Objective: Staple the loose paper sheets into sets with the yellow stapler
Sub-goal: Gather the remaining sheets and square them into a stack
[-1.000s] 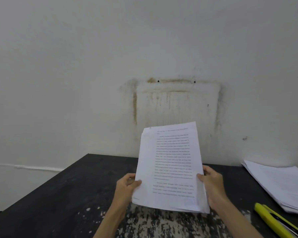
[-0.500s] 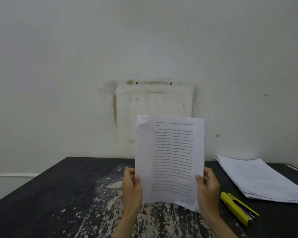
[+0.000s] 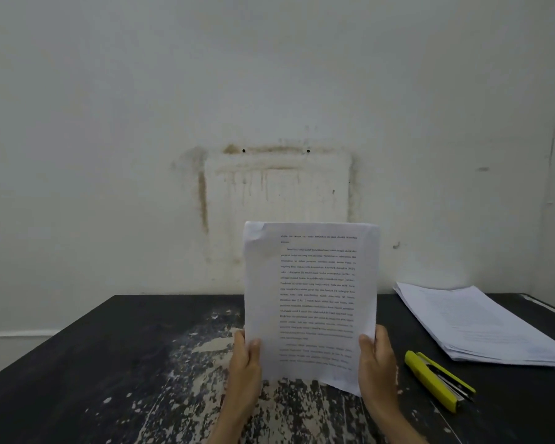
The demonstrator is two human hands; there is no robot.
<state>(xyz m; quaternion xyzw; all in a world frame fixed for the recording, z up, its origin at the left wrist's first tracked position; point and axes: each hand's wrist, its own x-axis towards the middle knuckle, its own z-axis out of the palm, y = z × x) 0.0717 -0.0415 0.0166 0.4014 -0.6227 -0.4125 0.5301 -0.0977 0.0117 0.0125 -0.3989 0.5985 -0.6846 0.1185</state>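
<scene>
the left hand [image 3: 245,357] and right hand [image 3: 377,357] hold a set of sheets [image 3: 311,299] upright above the table [image 3: 93,363], one hand on each long edge near the bottom. on each hand the thumb lies on the printed face and the fingers curl behind, so both pinch the paper; how the hidden fingers lie i cannot tell. the sheets look squared along the top, but the top left corner is curled or creased and the bottom right corner sags below the right hand, so the set may not be flush. the likely trouble from here is a staple driven through a misaligned set: if the edges are not tapped level first, a back sheet could slip clear of the staple, and the curled corner could fold under if that is the corner chosen. letting go with the right hand to reach the stapler [image 3: 438,379] leaves a one-hand pinch, and the sheets could fan or droop. the stapler lies on the table just beside the right hand, apart from it, with the pile [image 3: 481,322] of more paper beyond it near the wall [image 3: 269,91]. no container is in view.
</scene>
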